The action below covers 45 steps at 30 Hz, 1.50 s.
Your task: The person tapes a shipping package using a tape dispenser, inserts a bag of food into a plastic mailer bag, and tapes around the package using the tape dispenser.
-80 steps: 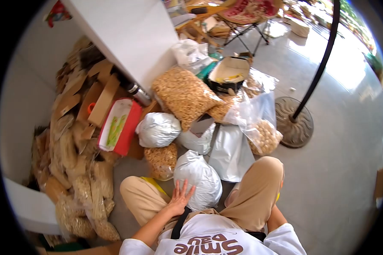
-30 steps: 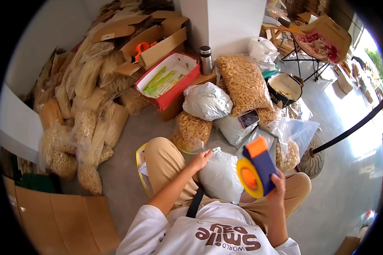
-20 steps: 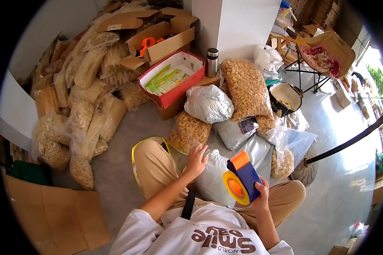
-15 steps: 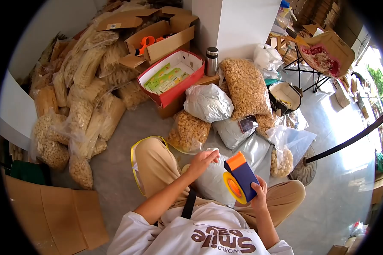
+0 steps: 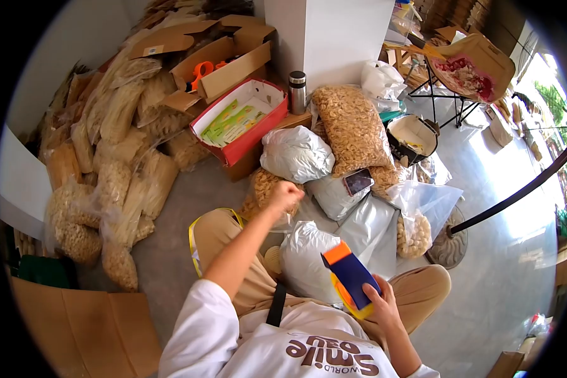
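Observation:
My right hand grips a tape dispenser with a dark blue body, an orange front end and a yellow roll partly hidden beneath it. The dispenser is above my lap, beside a full white plastic bag that lies between my legs. Farther forward, my left hand is closed with its fingers curled together; whether something small is in them is hidden. Just behind that hand are a clear bag of tan dried pieces and a stuffed silvery-white bag.
A red box holds green-and-yellow packets, with a steel thermos beside it. A phone rests on a grey bag. Many filled clear bags are piled at left. A large bag of dried pieces leans near the pillar.
My left hand has moved forward and slightly left, from above the white bag toward the bags ahead. The dispenser in my right hand has tilted and dropped a little. The view has shifted slightly.

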{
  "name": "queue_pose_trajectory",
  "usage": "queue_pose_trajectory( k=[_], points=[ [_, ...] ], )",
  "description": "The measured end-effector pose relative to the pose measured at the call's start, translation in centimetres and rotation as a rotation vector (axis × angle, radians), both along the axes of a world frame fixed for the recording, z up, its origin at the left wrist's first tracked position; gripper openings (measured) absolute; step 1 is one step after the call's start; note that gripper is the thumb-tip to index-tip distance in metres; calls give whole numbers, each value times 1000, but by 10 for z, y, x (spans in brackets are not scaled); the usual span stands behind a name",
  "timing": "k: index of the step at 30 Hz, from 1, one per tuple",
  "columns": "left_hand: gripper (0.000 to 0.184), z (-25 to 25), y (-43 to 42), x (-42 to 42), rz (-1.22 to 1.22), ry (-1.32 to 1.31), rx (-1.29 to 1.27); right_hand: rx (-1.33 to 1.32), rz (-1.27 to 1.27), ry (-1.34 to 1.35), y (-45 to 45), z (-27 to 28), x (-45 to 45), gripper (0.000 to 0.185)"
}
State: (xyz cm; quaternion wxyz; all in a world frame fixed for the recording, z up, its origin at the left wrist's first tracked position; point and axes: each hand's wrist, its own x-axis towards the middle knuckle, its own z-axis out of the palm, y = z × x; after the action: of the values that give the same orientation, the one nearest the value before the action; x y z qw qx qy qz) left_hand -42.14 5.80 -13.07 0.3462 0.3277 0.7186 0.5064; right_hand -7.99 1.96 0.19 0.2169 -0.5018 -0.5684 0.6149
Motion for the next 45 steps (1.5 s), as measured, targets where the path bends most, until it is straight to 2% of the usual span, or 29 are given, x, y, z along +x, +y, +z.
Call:
queue_pose_trajectory(
  k=[4, 6, 11, 13, 14, 15, 16, 17, 18, 20, 21, 22, 23, 24, 25, 27, 29, 31, 32, 34, 36, 38, 39, 40, 42, 43, 45],
  points=[
    [19, -15, 11, -52, 82, 281, -147, -83, 109, 3, -2, 2, 43, 34],
    [19, -37, 19, -49, 37, 274, -154, -106, 243, -81, -3, -7, 55, 32],
    [19, -92, 20, -35, -38, 238, -227, -154, 208, -78, -6, -11, 56, 32],
    [17, -139, 2, -12, -50, 293, -375, -187, 197, -89, -7, -16, 58, 32],
    [16, -168, -12, 4, -76, 226, -434, -204, 161, -101, -8, -19, 58, 32],
    [15, -193, -27, 23, -92, 35, -424, -216, 123, -109, -7, -22, 58, 31],
    [15, -210, -43, 41, -88, -363, -307, -220, 114, -108, -4, -18, 55, 31],
    [14, -215, -51, 48, -70, -638, -249, -283, 98, -85, -2, -9, 52, 31],
    [13, -215, -53, 47, -93, -641, -272, -352, 84, -64, -4, -4, 52, 30],
    [10, -211, -55, 43, -165, -639, -313, -318, 101, -81, -5, -11, 56, 30],
    [10, -240, -50, 39, -166, -631, -310, -272, 113, -94, -4, -15, 58, 30],
    [10, -295, -45, 37, -259, -368, -331, -249, 148, -87, -4, -20, 61, 30],
    [12, -324, -44, 37, -347, -108, -349, -249, 147, -87, -4, -21, 62, 30],
    [15, -260, -51, 39, -205, -694, -336, -244, 163, -90, -4, -21, 63, 30],
    [15, -224, -50, 43, -209, -697, -337, -240, 178, -93, -6, -20, 65, 30],
    [20, -190, -45, 48, -19, -1177, -470, -238, 158, -110, -7, -14, 60, 31],
    [21, -216, -50, 39, -24, -1176, -435, -233, 144, -122, -10, -16, 60, 33],
    [22, -266, -55, 25, -32, -1177, -370, -236, 96, -136, -11, -26, 66, 37],
    [24, -257, -57, 26, -52, -993, -377, -234, 97, -137, -11, -25, 67, 37],
    [28, -214, -55, 29, -121, -358, -442, -211, 162, -210, -8, -23, 66, 44],
    [34, -147, -45, 31, -101, 81, -441, -229, 149, -205, -7, -23, 66, 47],
    [44, -68, -42, 44, -171, 49, -220, -254, 130, -195, -5, -18, 63, 50],
    [56, -51, -39, 52, -238, 13, 3, -257, 120, -227, -3, -11, 59, 52],
    [56, -55, -42, 67, -243, 13, 0, -260, 109, -258, 0, -6, 57, 54],
    [65, -54, -57, 97, -486, 745, -129, -278, 95, -321, 2, -5, 57, 55],
    [65, -48, -55, 97, -492, 747, -128, -288, 87, -385, 6, -3, 57, 56],
    [67, -34, -55, 97, -583, 617, -290, -324, 168, -311, 13, 18, 64, 59]
  ],
)
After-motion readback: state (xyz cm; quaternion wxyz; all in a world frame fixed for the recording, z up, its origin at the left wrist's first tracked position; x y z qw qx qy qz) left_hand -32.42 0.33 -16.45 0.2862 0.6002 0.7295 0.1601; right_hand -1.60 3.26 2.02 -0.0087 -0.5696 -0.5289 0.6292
